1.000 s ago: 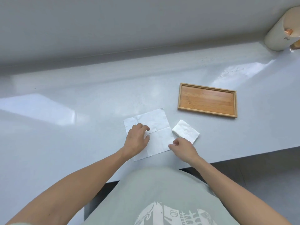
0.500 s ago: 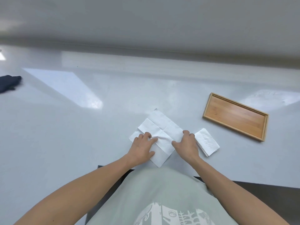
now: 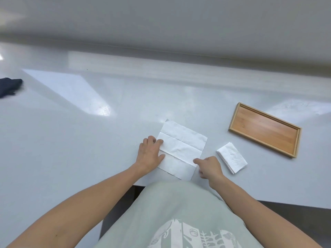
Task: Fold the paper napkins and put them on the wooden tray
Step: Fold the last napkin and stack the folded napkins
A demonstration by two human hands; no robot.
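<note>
A white paper napkin [image 3: 180,145] lies spread flat on the grey table, its creases showing, near the front edge. My left hand [image 3: 150,153] rests on its left edge with fingers laid flat on the paper. My right hand [image 3: 208,167] is at the napkin's lower right side, forefinger stretched out and touching the paper's edge, the other fingers curled. A small stack of folded white napkins [image 3: 232,157] sits just right of my right hand. The wooden tray [image 3: 265,130] lies further right and back, with nothing in it.
The grey table [image 3: 89,140] runs wide to the left, with a bright light patch on it. A dark cloth [image 3: 9,86] lies at the far left edge. The table's front edge passes just below the napkin, above my torso.
The napkin now lies opened out flat where it was partly folded. My hands have moved apart to its left and right edges. The view has shifted.
</note>
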